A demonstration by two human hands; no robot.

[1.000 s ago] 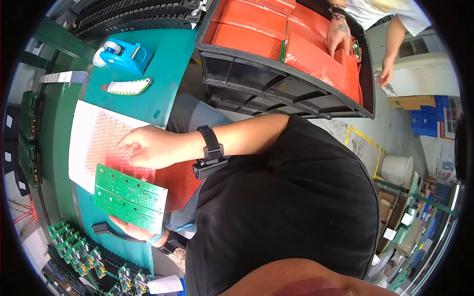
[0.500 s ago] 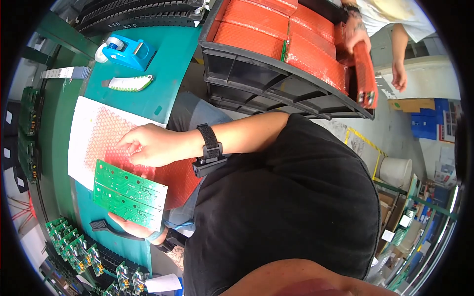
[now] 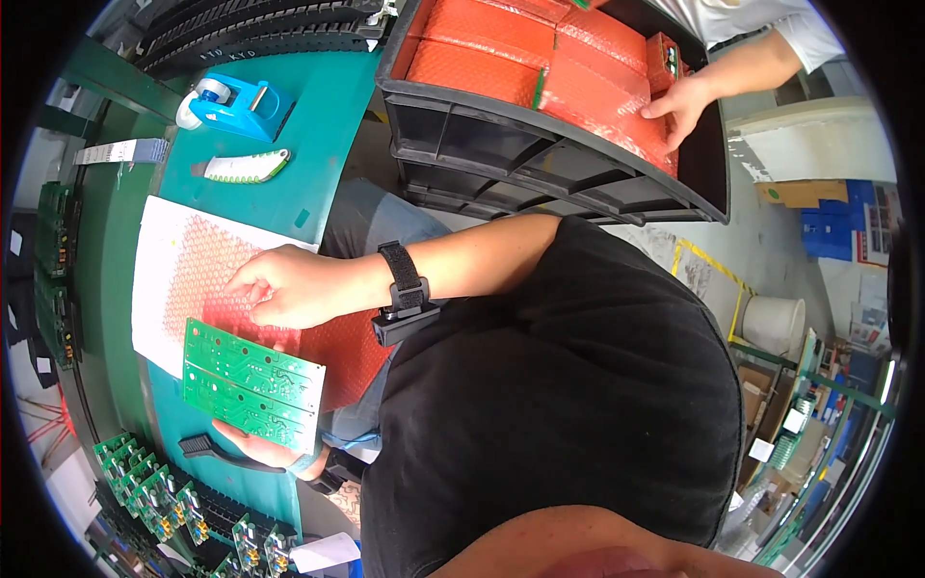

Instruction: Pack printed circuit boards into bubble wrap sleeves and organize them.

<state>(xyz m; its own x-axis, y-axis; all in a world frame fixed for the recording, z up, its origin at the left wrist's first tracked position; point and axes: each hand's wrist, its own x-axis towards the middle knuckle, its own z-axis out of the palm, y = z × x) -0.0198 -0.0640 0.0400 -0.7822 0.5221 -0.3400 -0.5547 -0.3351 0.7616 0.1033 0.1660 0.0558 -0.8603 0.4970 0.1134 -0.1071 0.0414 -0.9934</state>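
Holding the green circuit board [image 3: 255, 385] from below, our left hand [image 3: 252, 443] grips its lower edge — solder side toward us, board tilted over the edge of the red bubble wrap [image 3: 198, 265]. Our right hand [image 3: 294, 284] sits over the wrap, fingers curled; we cannot tell whether they pinch it. On the teal mat [image 3: 313, 130] we note a blue tape dispenser [image 3: 252, 108] and utility knife [image 3: 246, 167]. A co-worker's hand [image 3: 686, 104] touches red packages [image 3: 597, 91] in the black crate [image 3: 482, 135].
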